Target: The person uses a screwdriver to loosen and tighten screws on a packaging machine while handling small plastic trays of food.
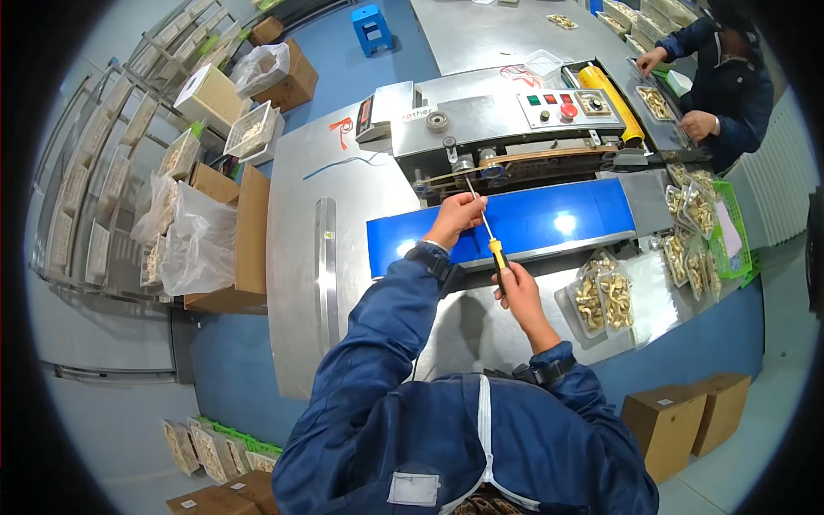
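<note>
A screwdriver [497, 249] with a yellow and black handle points away from me, its long metal shaft reaching the rollers of a band sealing machine [463, 129]. My right hand [521, 298] is closed around the handle's near end. Farther up, the fingers of my left hand [457, 220] are closed at the shaft, above the blue conveyor belt [549, 219]. The screwdriver's tip meets the machine's front near a small pulley [491, 165] and the brown sealing band [558, 155]; what exactly it touches is too small to tell.
Clear trays of mushrooms [616, 300] lie right of my right hand, with more beside a green basket [730, 227]. A co-worker [725, 86] handles a tray at far right. Cardboard boxes [249, 240] and tray racks [86, 172] stand left; a blue stool [372, 30] stands behind.
</note>
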Demonstrator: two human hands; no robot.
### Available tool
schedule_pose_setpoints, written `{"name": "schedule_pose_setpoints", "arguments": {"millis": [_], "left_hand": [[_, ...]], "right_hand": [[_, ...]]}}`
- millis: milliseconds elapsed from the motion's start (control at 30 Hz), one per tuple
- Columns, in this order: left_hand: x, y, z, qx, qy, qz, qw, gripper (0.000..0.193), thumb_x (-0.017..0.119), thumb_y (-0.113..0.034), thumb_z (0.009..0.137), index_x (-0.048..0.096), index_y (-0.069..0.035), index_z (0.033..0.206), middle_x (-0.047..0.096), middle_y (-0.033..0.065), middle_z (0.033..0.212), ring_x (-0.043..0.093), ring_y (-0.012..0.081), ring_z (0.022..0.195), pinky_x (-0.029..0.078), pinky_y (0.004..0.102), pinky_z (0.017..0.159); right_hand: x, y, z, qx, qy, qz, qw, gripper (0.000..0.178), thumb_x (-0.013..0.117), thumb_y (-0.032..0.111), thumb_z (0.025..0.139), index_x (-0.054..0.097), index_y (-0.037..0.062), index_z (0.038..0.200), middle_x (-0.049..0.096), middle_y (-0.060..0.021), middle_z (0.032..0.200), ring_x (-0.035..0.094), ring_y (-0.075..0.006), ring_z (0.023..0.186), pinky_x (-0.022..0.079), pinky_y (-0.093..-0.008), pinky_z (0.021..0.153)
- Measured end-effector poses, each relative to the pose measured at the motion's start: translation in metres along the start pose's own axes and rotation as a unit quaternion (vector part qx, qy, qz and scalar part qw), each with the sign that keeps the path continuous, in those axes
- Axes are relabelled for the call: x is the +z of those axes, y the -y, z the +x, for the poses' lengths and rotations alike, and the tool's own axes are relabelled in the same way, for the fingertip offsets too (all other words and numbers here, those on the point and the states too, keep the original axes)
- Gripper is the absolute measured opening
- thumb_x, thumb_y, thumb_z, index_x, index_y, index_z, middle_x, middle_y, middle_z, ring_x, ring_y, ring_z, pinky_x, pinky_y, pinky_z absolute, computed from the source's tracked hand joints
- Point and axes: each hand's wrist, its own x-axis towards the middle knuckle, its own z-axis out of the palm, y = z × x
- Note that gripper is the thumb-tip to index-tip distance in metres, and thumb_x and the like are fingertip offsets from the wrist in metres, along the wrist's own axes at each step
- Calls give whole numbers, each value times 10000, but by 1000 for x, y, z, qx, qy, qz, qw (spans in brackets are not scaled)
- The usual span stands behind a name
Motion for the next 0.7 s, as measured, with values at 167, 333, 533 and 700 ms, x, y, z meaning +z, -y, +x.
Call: {"name": "schedule_pose_setpoints", "arguments": {"millis": [167,333,533,700], "left_hand": [[-1,-1,2,5,3,0,1000,131,620,-170,924,642,-42,946,632,31,856,584,94,733,525,234,679],[8,-3,-3,-12,2,-124,992,124,625,-181,924,640,-58,918,627,13,847,582,83,746,519,242,718],[-1,1,2,9,-21,73,997,123,640,-178,913,625,-58,891,618,12,835,572,67,725,500,203,656],[-2,9,8,0,-2,-94,996,100,605,-109,925,615,-35,993,646,49,892,585,83,726,529,210,673]], "right_hand": [[8,-5,2,-284,-163,-256,910,350,556,239,939,508,17,1205,613,-84,917,583,-130,650,463,-288,535],[-9,10,5,18,4,105,994,324,513,240,960,531,37,1212,602,-83,885,548,-114,606,397,-254,453],[1,-1,-1,-338,-188,-424,819,422,583,191,917,478,-3,1277,620,-151,930,604,-206,664,485,-372,547],[-23,-2,9,134,83,375,914,388,412,322,996,497,62,1271,628,-78,966,508,-81,594,348,-188,441]]}}
